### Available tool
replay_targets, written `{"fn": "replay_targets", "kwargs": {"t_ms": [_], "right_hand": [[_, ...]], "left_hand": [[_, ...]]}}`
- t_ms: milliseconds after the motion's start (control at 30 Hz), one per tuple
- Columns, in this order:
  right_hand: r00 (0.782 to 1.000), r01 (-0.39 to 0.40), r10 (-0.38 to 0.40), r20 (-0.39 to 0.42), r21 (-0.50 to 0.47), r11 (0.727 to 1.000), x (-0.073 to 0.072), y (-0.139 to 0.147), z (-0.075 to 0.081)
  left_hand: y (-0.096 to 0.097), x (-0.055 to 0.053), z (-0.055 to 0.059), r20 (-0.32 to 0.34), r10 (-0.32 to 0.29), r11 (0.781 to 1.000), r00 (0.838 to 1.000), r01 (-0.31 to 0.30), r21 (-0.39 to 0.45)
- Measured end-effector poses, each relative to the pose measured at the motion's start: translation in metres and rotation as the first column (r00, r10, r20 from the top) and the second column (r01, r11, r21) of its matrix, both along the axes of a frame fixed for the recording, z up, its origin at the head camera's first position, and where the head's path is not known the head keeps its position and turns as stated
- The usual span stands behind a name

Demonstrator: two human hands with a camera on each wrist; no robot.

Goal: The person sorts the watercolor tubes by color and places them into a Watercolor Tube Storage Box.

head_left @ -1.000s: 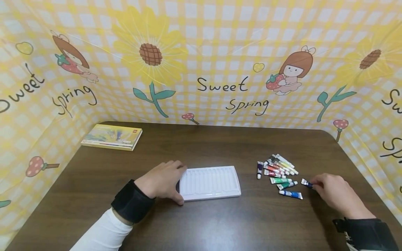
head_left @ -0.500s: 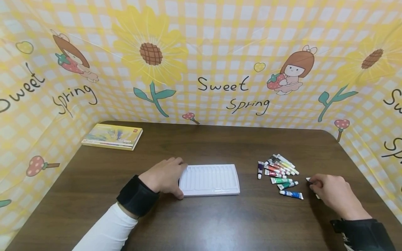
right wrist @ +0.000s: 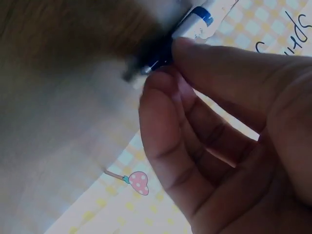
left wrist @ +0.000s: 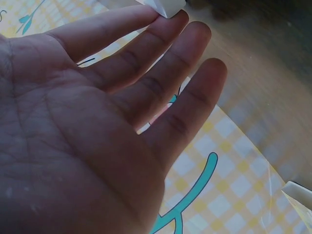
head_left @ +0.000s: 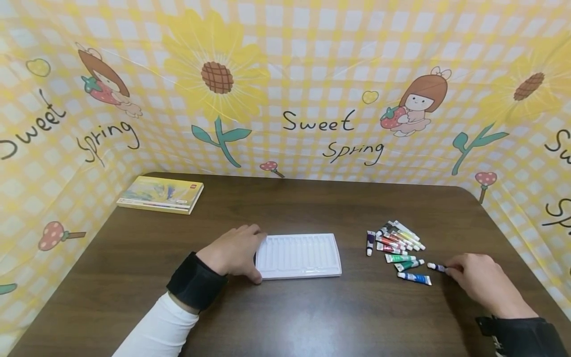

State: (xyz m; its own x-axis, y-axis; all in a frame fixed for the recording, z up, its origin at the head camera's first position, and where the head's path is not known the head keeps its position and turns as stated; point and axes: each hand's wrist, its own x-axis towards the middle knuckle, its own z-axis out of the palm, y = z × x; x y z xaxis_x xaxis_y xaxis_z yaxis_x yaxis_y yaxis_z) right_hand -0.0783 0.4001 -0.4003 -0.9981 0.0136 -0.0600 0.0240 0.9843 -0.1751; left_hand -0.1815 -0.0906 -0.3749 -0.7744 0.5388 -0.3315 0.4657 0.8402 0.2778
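A white plastic tray (head_left: 296, 257) with moulded slots lies on the table, straight ahead. My left hand (head_left: 233, 252) holds it by its left edge, thumb at the near corner and fingers at the far one. In the left wrist view the fingertips meet a white corner of the tray (left wrist: 168, 6). Over on the right, my right hand (head_left: 484, 283) pinches a small dark blue paint tube (head_left: 436, 267) between thumb and fingers, its white capped end pointing left. The fingers hide the rest of it. Just left of that tube lies a bright blue paint tube (head_left: 415, 278).
Two green paint tubes (head_left: 400, 258) lie beyond the bright blue one. Behind them is a cluster of red, yellow, black and white tubes (head_left: 399, 237), with a dark purple tube (head_left: 370, 243) at its left. A yellow book (head_left: 160, 194) sits at the table's back left corner.
The dark blue tube has been turned round in my right hand: its flat end pointed left before, its cap does now. My left hand shifted the tray slightly away from me.
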Motion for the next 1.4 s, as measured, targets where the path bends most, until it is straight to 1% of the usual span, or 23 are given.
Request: {"fn": "replay_targets", "kwargs": {"t_ms": [100,267,367,500,567,733,1033,1200,1400], "right_hand": [[1.000,0.006,-0.006,0.016,-0.002,1.000,0.001,-0.001,0.003],[0.998,0.026,-0.025,0.065,-0.003,1.000,-0.002,-0.004,0.005],[0.998,0.028,-0.029,0.047,0.004,1.000,-0.004,-0.005,0.006],[1.000,0.014,-0.014,-0.006,0.007,1.000,-0.005,-0.007,0.005],[1.000,0.017,-0.017,0.000,0.000,1.000,-0.006,-0.008,0.005],[0.998,0.044,-0.043,0.050,-0.023,0.999,-0.006,-0.009,0.005],[0.999,0.033,-0.032,0.029,-0.027,0.999,-0.006,-0.013,0.000],[0.999,0.041,-0.040,0.021,-0.031,0.999,-0.005,-0.015,0.000],[0.998,0.061,-0.060,0.025,-0.021,0.998,-0.005,-0.016,0.001]], "left_hand": [[-0.001,0.000,0.000,-0.003,0.002,1.000,1.000,-0.002,0.000],[-0.002,0.001,0.001,-0.009,-0.003,1.000,1.000,0.003,0.002],[-0.002,0.002,0.003,-0.023,-0.009,1.000,1.000,0.009,0.008],[-0.003,0.003,0.005,-0.032,-0.011,1.000,0.999,0.011,0.008],[-0.003,0.003,0.006,-0.027,-0.013,1.000,1.000,0.013,0.009],[-0.002,0.004,0.006,-0.026,-0.016,1.000,1.000,0.016,0.012],[-0.004,0.002,0.004,-0.031,-0.015,1.000,0.999,0.015,0.016],[-0.006,0.000,0.003,-0.039,-0.024,1.000,0.999,0.025,0.018],[-0.006,-0.001,0.001,-0.041,-0.022,1.000,0.999,0.022,0.001]]}}
